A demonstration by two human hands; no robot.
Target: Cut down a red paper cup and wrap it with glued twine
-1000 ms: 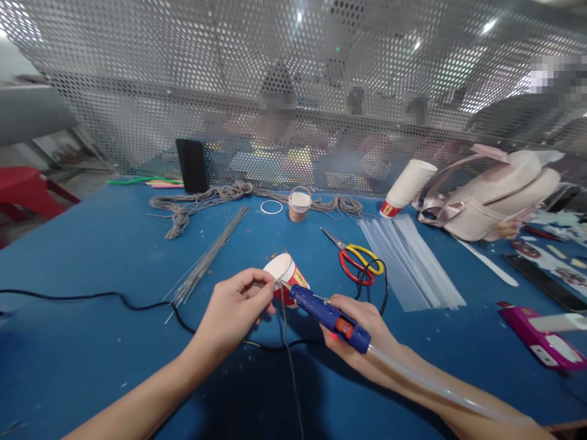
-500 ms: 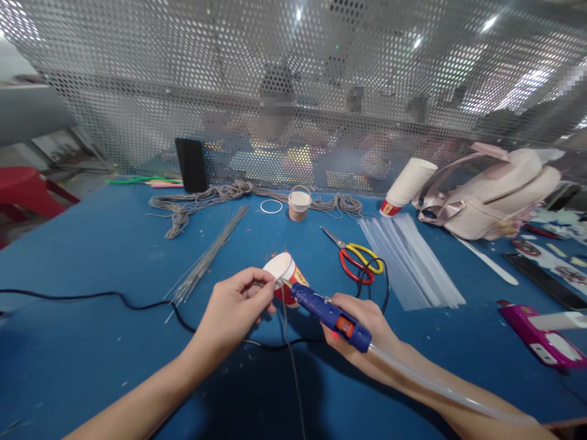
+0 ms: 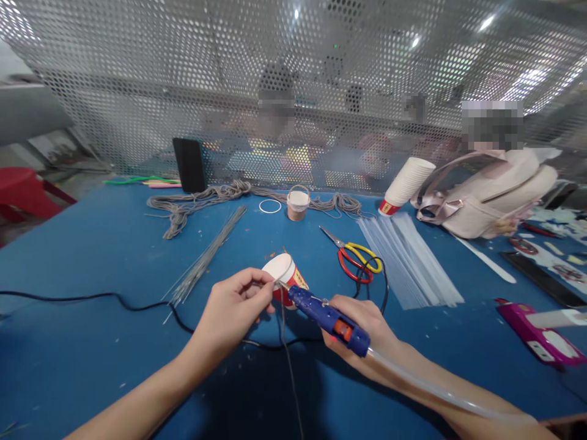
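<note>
Paper cup [image 3: 284,278], upturned on blue table [image 3: 92,256], is pinched at its rim by left hand [image 3: 233,311]. Glue gun [image 3: 328,319], nozzle touching cup, is gripped by right hand [image 3: 362,327]; scissors [image 3: 355,260] lie near.

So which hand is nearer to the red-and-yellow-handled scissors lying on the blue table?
Right. The right hand, gripping the blue glue gun, lies just below the red-and-yellow-handled scissors; the left hand, at the red paper cup, is farther left.
</note>
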